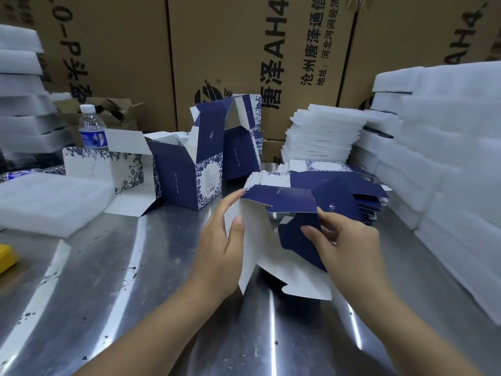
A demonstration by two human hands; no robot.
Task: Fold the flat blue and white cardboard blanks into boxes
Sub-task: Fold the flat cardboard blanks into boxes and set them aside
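- Above the counter (135, 294), the left hand (225, 245) grips the half-folded blank (282, 199) by a white panel; the right hand (344, 240) pinches a blue flap, fingers (310, 231) curled.
- Just behind the half-folded blank lies the stack of flat blanks (352, 183).
- Farther behind it, leftward, folded boxes (189, 175) stand open.

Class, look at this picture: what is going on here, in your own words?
A person is folding cardboard boxes at a metal table. The left hand grips the white side of a half-folded blank while the right hand pinches its blue flap. A stack of flat blanks lies just behind, and folded boxes stand open farther back.
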